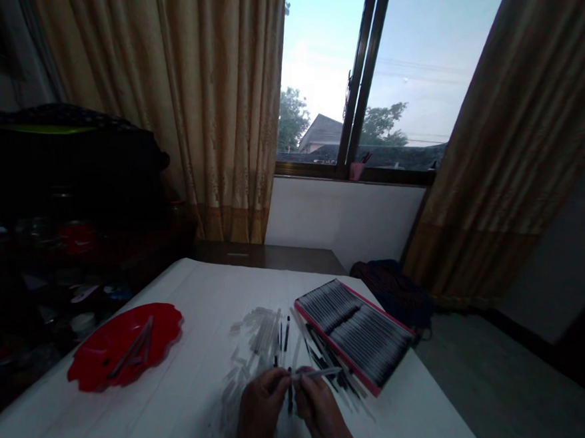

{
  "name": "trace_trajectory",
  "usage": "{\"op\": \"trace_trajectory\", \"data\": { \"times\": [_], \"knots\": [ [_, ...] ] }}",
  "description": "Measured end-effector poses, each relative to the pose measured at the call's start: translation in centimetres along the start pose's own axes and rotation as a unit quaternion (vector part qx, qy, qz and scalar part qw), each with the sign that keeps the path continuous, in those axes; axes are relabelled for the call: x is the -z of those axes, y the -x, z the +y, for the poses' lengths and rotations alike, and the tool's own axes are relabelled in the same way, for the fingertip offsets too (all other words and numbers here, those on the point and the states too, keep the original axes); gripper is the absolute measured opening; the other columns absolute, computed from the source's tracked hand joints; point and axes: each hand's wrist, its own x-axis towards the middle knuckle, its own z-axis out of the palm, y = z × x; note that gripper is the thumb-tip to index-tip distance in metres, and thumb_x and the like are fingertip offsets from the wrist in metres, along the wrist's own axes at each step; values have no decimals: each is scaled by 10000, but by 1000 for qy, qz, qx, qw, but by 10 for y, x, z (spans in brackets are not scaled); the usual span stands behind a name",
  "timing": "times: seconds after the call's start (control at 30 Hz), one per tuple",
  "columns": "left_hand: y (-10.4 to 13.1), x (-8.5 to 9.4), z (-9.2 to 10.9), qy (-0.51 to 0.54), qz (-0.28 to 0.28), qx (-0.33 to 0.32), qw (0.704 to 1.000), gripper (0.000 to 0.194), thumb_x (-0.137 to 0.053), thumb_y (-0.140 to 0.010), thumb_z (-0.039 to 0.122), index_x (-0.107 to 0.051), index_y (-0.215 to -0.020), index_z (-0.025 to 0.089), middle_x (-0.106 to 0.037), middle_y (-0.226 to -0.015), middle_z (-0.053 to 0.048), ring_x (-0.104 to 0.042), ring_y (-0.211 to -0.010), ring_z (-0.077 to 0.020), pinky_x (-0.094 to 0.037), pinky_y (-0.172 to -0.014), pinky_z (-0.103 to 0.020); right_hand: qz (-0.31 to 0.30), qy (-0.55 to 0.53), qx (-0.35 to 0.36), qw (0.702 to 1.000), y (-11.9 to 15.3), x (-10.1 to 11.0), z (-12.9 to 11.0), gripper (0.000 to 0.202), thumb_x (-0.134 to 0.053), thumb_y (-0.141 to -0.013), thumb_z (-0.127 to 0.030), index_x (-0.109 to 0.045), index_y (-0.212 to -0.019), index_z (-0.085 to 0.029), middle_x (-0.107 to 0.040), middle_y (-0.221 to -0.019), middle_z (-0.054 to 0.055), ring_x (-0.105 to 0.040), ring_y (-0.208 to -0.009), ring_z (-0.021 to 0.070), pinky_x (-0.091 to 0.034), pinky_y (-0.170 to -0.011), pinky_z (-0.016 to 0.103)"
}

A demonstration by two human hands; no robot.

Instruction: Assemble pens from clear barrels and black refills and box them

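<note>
Both of my hands are close together over the white table (186, 413), near its front. My left hand (262, 402) is closed, thumb and fingertips pinched on something too small to make out. My right hand (318, 404) pinches a thin translucent tube (326, 372) that points to the right. Dark slim pen parts (286, 333) lie just beyond and beneath the fingers. To the left of them is a loose pile of clear tubes (263, 331). A red-edged box (355, 328) packed with rows of pens sits at the right, with more dark and clear pieces along its near side.
A red scalloped plate (89, 356) with a few clear tubes in it stands at the table's left. Beyond the table are a low wooden cabinet (275, 255), curtains and a window. Dark cloth (387, 286) lies past the right edge; cluttered shelves are at far left.
</note>
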Motion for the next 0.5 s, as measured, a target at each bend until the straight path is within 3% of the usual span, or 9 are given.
{"op": "trace_trajectory", "data": {
  "times": [0.17, 0.27, 0.4, 0.5],
  "knots": [
    [-5, 9, -7, 4, -1, 32, 999, 299, -539, -737, 402, -719, -845, 190, -735, -743, -13, -652, -658, -167, -480, -625, -224, 47, -97, -75, 991, -1, 2, -3, 497, -840, -522, -442, -611, -884, -190, -520, -597, -63, -388, -465, 40, -257, -425, 148],
    [-5, 12, -12, 20, -8, 40, 999, 340, -546, -721, 436, -722, -853, 178, -735, -739, -20, -646, -662, -175, -484, -629, -239, 62, -95, -73, 991, -2, -1, -1, 469, -848, -495, -458, -583, -746, -163, -463, -535, -86, -350, -438, 27, -227, -405, 144],
    [-5, 16, -15, 43, -14, 43, 998, 351, -563, -708, 455, -724, -838, 172, -716, -675, -9, -632, -632, -170, -479, -610, -241, 69, -67, -66, 993, -1, -6, 2, 468, -785, -569, -531, -485, -597, -172, -355, -460, -114, -272, -384, 19, -175, -369, 152],
    [-8, 20, -17, 64, -11, 50, 997, 373, -586, -678, 490, -723, -806, 167, -718, -694, -15, -632, -623, -171, -483, -597, -246, 75, -87, -67, 991, 1, -3, 0, 434, -773, -589, -528, -589, -784, -188, -470, -524, -84, -379, -414, 42, -249, -382, 156]
  ]
}}
